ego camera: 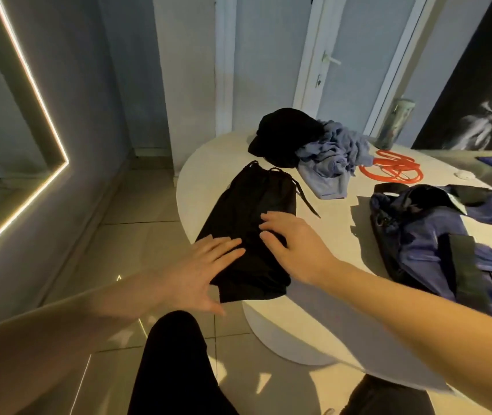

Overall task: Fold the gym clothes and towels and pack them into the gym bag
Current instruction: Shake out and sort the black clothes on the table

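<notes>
Shorts (250, 205): black, with a drawstring, lying lengthwise at the near edge of the table (208, 163), their near end hanging slightly over. They are looking soft, light and limp, so they are probably best taken at the near hem with both hands.
Left hand (199, 271): lying flat on the shorts' near left corner with fingers straight and spread, gripping nothing.
Right hand (292, 250): pressing flat on the shorts' middle with fingers straight, gripping nothing.
Bag (436, 235): blue, slumping to the right.
Clothes (334, 154): black and blue, lying crumpled farther back, not yet folded.
Rope (394, 169): orange, lying coiled beside the clothes.
</notes>
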Demonstrator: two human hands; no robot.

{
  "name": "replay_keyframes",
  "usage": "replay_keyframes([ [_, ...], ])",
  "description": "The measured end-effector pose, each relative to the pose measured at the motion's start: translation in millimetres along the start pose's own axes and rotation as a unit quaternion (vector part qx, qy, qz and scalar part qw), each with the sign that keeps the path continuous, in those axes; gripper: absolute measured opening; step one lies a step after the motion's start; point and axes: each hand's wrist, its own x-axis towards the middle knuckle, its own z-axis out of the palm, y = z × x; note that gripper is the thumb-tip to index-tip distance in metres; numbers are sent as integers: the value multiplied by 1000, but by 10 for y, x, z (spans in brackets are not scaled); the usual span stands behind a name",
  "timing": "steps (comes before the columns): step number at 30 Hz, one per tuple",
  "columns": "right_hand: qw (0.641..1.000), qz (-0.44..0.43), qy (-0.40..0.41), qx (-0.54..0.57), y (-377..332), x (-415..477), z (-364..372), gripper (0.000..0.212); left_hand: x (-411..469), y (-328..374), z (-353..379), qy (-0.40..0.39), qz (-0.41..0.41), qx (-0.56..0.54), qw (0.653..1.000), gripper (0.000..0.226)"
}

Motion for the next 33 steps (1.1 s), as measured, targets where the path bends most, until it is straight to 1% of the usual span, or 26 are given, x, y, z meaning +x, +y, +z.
replay_keyframes([
  [1, 1000, -5, -17, -7, -1, -130, 52, 43, 3, 8, 41, 3, -1, 7, 1000, 114],
  [2, 998, -9, -51, -20, 9, -243, 106, 50, 6, 17, 84, 20, -3, 6, 1000, 110],
  [4, 990, -12, -131, -47, 34, -415, 200, 63, 6, 36, 154, 71, 6, 20, 997, 98],
  [5, 986, -16, -153, -58, 50, -456, 234, 68, 2, 32, 170, 84, 13, 42, 995, 95],
  [7, 986, -21, -157, -59, 69, -508, 232, 74, -5, 29, 159, 110, 22, 66, 992, 94],
  [9, 985, -23, -158, -58, 75, -532, 196, 80, -44, 39, 103, 130, 26, 62, 989, 92],
  [13, 974, -66, -192, -97, 58, -694, 156, 100, -177, 99, 15, 148, 41, 74, 985, 85],
  [16, 974, -84, -187, -93, 30, -810, 136, 107, -248, 152, -31, 173, 51, 25, 983, 65],
  [18, 976, -86, -184, -76, -5, -848, 97, 108, -275, 191, -94, 185, 54, -27, 981, 48],
  [20, 977, -91, -184, -59, -31, -871, 50, 109, -294, 262, -209, 185, 9, -100, 977, 37],
  [23, 980, -101, -169, -34, -30, -887, 18, 114, -289, 355, -362, 184, -90, -203, 957, 38],
  [25, 985, -97, -143, -13, -38, -863, -9, 113, -236, 387, -469, 195, -120, -269, 936, 35],
  [27, 991, -93, -95, 15, -59, -801, -64, 104, -160, 380, -567, 211, -137, -318, 914, 31],
  [29, 993, -99, -46, 43, -103, -698, -142, 90, -54, 345, -667, 226, -158, -349, 896, 32],
  [31, 991, -93, -24, 90, -153, -563, -226, 77, 88, 300, -795, 239, -188, -378, 874, 26],
  [33, 986, -58, -17, 154, -179, -394, -302, 69, 274, 216, -944, 242, -219, -400, 856, 18],
])
